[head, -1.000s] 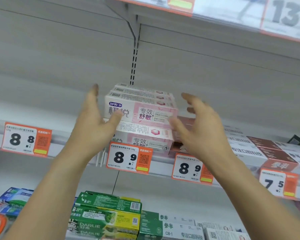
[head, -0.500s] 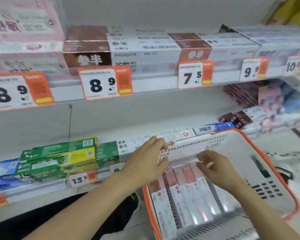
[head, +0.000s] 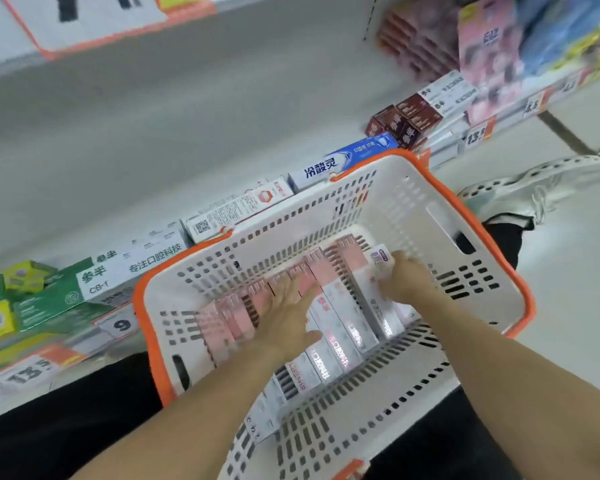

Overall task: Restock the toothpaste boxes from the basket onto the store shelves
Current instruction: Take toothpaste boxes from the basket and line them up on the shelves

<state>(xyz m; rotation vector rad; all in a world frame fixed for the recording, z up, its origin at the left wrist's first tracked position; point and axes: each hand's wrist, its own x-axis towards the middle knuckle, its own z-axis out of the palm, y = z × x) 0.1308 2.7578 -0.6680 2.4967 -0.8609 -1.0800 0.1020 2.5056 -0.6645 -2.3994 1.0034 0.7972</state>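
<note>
Both hands are digging into the basket (head: 492, 258), left hand (head: 284, 320) lying flat, right hand (head: 406, 282) probably gripping toothpaste boxes (head: 340, 306) at 2 o'clock; I'd be squeezing a bundle square.

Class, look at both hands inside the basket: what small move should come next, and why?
Probably close both hands on a few boxes and lift them out. The left hand lies on the pink toothpaste boxes in the basket, the right hand touches the row's right end, and neither has lifted one yet.
</note>
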